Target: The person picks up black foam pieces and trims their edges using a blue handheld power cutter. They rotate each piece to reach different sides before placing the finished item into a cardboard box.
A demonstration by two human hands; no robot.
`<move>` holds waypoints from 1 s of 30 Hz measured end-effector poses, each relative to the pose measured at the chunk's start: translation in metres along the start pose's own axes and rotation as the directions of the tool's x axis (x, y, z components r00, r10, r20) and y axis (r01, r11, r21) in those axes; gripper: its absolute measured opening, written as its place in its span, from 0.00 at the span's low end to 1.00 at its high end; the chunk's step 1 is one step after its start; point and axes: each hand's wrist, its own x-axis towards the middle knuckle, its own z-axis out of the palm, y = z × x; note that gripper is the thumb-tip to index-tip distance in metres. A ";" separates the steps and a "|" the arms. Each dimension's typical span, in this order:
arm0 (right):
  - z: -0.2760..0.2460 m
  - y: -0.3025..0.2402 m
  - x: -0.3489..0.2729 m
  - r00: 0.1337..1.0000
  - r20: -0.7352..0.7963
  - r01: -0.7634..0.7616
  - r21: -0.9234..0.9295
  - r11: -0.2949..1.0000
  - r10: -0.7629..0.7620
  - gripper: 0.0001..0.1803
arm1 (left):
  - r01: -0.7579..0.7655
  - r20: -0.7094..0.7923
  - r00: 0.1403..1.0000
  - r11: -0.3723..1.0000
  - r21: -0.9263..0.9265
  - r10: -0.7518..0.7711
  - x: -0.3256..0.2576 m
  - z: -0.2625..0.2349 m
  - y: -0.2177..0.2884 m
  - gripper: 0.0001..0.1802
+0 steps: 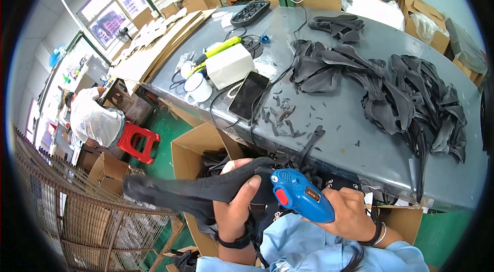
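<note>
My left hand (235, 209) is closed around a long black fabric piece (185, 188), which stretches out to the left at the table's near edge. In my right hand (351, 215) is a blue handheld power tool (303, 196) with a red button. Its front end points at the fabric beside my left thumb; the working tip is hidden from view. Thin dark scraps (280, 118) and a narrow strip (311, 144) lie on the table just beyond the tool. Farther right, a heap of dark moulded fabric pieces (383, 89) spreads across the grey table (329, 141).
A phone (249, 95), a white mug (197, 88), a white box (229, 66) and loose cables occupy the table's left part. Below the table edge stands an open cardboard box (186, 149). A wire rack (98, 210) is at lower left. Another person (95, 116) sits near a red stool (139, 141).
</note>
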 end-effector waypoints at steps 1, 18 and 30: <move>0.001 0.002 -0.001 1.000 0.018 0.009 -0.029 1.000 -0.009 0.27 | 0.003 0.013 1.000 0.994 0.114 -0.005 0.003 -0.002 0.005 0.14; 0.002 -0.004 0.004 0.997 0.078 -0.035 0.179 0.983 0.021 0.27 | -0.282 0.475 0.879 0.852 0.440 0.046 0.025 -0.014 -0.031 0.20; -0.005 -0.011 0.006 0.986 0.141 -0.132 0.293 0.947 0.094 0.33 | -0.312 0.287 0.939 0.826 0.469 0.192 0.009 0.009 -0.073 0.08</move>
